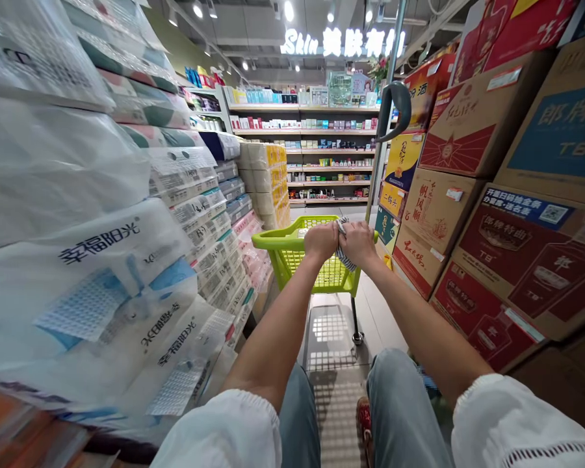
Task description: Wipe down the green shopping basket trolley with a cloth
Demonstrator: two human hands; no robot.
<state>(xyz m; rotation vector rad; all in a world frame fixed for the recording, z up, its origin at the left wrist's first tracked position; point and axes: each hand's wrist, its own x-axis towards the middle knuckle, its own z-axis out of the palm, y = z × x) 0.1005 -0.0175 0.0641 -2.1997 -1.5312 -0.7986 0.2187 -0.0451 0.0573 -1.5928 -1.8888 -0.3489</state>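
Note:
A lime-green plastic shopping cart [292, 239] stands right in front of me, its basket side full of small holes. My left hand [322, 240] is closed around its rear handle bar. Close beside it, my right hand [357, 242] is closed at the same bar, over a striped grey-and-white cloth [344, 255]. Part of the cloth shows between the two hands and hangs below the bar; the rest is hidden by my fingers. Both arms stretch forward. What lies in the basket cannot be made out.
Tall stacks of plastic-wrapped tissue packs [121, 286] line the left side. Stacked liquor cartons [517, 247] form the right side, beside a metal pole with a dark grey hook-shaped fitting [394, 110]. Ahead, shelves [305, 133] hold small boxes and bottles. A tiled aisle floor [331, 390] runs between.

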